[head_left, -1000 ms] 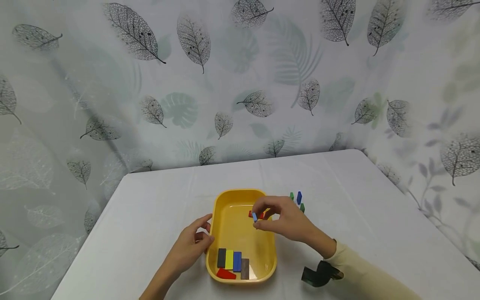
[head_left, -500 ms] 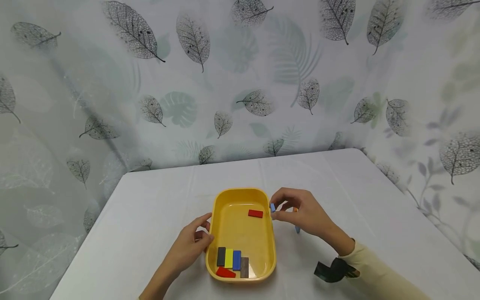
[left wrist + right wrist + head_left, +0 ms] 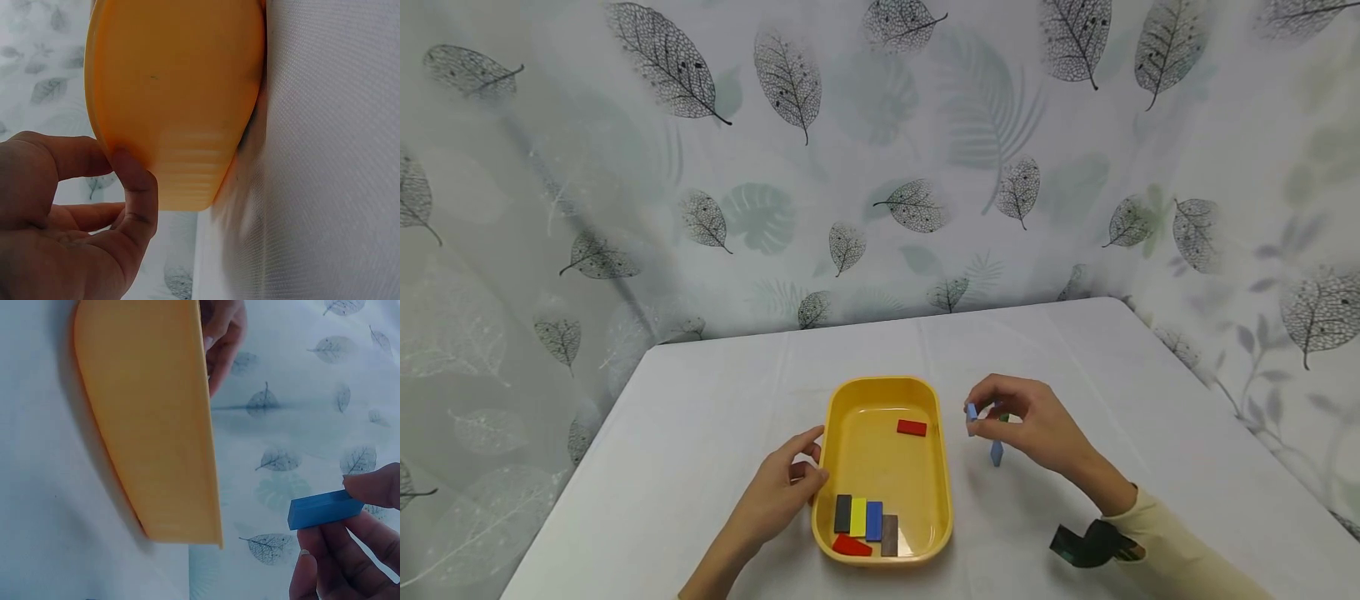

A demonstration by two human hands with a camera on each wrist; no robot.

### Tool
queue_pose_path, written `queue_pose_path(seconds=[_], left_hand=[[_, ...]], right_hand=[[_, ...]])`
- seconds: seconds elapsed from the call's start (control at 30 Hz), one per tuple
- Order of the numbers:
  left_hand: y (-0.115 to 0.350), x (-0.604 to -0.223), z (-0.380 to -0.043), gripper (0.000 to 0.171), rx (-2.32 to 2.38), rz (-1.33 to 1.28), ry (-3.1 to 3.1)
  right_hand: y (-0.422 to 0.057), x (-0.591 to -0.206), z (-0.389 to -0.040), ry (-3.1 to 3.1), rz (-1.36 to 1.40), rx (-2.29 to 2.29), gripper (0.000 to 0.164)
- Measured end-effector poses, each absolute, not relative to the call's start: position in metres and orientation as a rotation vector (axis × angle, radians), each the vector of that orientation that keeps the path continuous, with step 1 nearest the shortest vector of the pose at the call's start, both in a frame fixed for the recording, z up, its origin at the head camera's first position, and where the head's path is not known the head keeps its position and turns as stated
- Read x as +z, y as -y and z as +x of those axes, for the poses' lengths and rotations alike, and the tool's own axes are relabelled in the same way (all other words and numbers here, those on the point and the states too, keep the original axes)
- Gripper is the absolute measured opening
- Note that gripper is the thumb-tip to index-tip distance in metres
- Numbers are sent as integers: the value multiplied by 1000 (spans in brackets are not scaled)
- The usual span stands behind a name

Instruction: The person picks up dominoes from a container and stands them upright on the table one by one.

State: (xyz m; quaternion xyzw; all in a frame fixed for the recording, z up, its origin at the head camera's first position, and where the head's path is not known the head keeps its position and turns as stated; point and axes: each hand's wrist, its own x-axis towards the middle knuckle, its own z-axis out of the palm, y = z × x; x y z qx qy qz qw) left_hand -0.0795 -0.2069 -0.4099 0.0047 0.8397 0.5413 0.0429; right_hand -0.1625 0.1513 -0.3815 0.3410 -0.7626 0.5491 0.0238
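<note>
R grip [image 3: 1033, 423] is pinching one end of a blue block [image 3: 320, 511] betw. thumb and fingertips, closed to block width, holding it over the desk [image 3: 722, 417] betw. the yellow tray [image 3: 887, 462] and the desk's R edge, while L grip [image 3: 781, 483] is nipping the tray rim facing the desk's L edge, fingers curled. Prob. the main risk: w/ just one end covered, a slack thumb could be letting the block twist or drop. Also poss.: knuckles could be clipping the standing block [image 3: 997, 453] just below, tipping it, or an L tug could be skewing the tray.
</note>
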Motion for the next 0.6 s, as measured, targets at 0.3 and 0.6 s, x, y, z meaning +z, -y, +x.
queue_pose_path(seconds=[0.3, 0.6], left_hand=[[208, -410, -80, 60, 1637, 15, -2576], [208, -412, -82, 60, 1622, 3, -2574]], right_hand=[[-171, -391, -162, 2353, 1008, 1696, 20], [-183, -397, -160, 2398, 913, 1653, 16]])
